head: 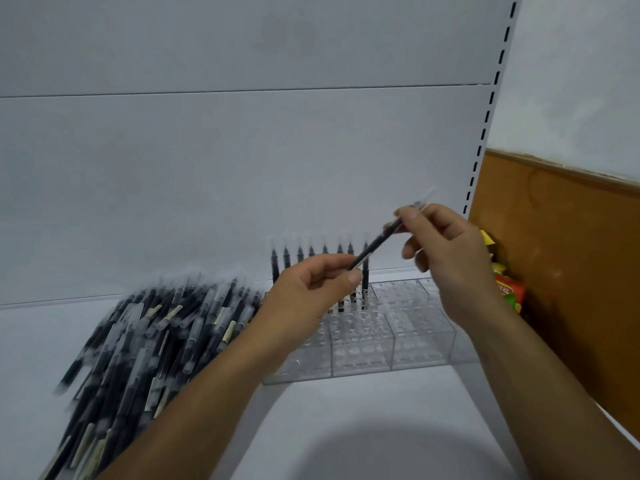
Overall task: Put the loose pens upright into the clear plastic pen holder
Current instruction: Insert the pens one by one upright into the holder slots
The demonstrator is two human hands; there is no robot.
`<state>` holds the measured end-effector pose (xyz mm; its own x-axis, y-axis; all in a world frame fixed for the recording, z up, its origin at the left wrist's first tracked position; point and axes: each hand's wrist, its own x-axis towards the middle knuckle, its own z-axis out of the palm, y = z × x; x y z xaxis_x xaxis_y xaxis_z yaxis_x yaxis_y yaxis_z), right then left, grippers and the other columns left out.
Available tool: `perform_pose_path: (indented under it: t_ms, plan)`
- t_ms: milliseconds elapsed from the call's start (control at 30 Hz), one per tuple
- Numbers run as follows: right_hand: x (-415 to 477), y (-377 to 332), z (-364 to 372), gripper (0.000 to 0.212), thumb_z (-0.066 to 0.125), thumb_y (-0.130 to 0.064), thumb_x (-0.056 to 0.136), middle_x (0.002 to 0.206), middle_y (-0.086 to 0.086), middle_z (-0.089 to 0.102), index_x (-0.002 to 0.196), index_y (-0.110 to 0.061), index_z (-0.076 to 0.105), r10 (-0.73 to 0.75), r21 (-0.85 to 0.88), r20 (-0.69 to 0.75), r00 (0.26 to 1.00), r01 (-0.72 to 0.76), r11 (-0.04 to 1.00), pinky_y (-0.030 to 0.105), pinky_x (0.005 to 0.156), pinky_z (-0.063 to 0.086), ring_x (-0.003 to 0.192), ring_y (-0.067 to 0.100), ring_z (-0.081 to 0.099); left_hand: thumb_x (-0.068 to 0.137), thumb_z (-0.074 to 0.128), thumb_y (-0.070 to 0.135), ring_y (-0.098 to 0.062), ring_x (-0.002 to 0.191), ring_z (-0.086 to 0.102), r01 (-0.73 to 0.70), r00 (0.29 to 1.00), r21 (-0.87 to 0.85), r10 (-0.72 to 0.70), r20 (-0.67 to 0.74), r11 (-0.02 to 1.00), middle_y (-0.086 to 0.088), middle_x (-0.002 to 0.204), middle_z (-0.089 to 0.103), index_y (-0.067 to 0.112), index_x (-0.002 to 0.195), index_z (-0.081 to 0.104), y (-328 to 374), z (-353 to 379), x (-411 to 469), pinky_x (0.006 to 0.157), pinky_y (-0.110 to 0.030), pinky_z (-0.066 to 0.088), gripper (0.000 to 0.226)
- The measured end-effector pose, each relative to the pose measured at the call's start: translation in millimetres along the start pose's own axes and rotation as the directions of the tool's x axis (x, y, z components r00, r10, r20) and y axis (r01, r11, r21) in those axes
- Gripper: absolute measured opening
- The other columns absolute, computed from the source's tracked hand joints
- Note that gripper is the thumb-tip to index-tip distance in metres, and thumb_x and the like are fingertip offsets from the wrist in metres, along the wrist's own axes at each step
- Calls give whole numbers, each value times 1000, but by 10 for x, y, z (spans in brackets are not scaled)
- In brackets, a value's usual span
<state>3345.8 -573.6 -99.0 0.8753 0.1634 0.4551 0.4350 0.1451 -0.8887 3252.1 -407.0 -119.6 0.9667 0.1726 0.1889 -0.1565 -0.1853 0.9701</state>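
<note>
The white shelf (346,427) is carrying everything here. The pile of loose pens (145,327) is lying at 8 o'clock in the view, too smeared by blur to count. The clear plastic pen holder (391,337) is sitting at 5 o'clock, with a row of standing pens (299,252) along its 12 o'clock edge. The right hand (443,251), at 3 o'clock, is pinching the clear capped end of the held pen (375,244), and the left hand (311,289), at 6 o'clock, is pinching its dark lower end. The pen is slanting above the holder, in no hole. The step probably calls for tipping it vertical and lowering the dark end straight into a free hole without nudging its neighbours. The left hand is covering the holder's 9 o'clock part and the feet of several standing pens, so the next free hole is hard to make out
</note>
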Motion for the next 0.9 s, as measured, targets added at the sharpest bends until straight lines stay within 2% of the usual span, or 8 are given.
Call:
perform_pose_path:
  t_ms: [100,167,267,367,567,667,800,900]
  plan:
    - [89,36,-129,15,61,-27,96,65,-8,67,87,-17,69,-87,-84,-140,986,75,994,12,46,38,51,3,51,88,66,42,9,103,61,-76,997,272,68,38,959,22,113,68,36,121,63,18,-25,-18,89,-14,49,34]
    - [114,79,-169,14,61,-28,96,63,-13,64,86,-20,67,-138,-194,-139,981,110,975,12,48,41,52,1,54,86,51,63,13,116,48,-137,991,575,110,80,807,29,130,55,43,131,54,-32,-43,-80,101,-20,39,50]
    - [117,161,-168,9,62,-30,95,75,-1,69,87,-27,64,-199,-381,-78,977,156,912,36,58,54,61,16,61,79,25,79,16,125,24,-231,972,806,102,210,544,29,146,36,46,141,40,-136,-48,-203,109,-20,18,71]
    - [98,215,-134,11,62,-32,94,73,6,67,88,-23,65,-232,-492,8,973,206,846,45,61,54,63,28,62,79,14,82,14,132,13,-255,966,868,84,243,427,29,154,22,48,147,27,-225,-54,-233,109,-20,6,77]
    - [77,293,-81,12,61,-35,94,69,-20,57,86,-26,60,-158,-651,177,971,236,721,27,58,42,60,7,58,76,11,86,2,145,9,-284,959,901,93,268,329,24,159,11,45,151,15,-289,-41,-197,115,-25,5,85]
    - [85,326,-58,13,59,-39,95,68,-22,54,86,-29,58,-135,-703,218,967,251,665,22,54,34,58,1,53,78,15,86,2,145,9,-283,959,905,102,264,317,25,159,10,46,151,13,-303,-45,-197,113,-24,4,83]
    - [103,367,-46,17,60,-41,94,66,-22,50,89,-24,63,-130,-770,225,966,258,584,21,54,34,60,1,48,78,16,85,2,145,11,-276,961,901,116,251,334,25,158,12,46,151,16,-304,-34,-198,118,-29,11,83]
    - [109,397,-17,17,62,-41,93,66,-23,48,86,-26,59,-96,-770,243,965,253,585,18,54,34,64,3,49,77,16,85,2,145,12,-277,960,900,123,250,336,26,158,13,46,150,17,-313,-33,-198,117,-28,12,83]
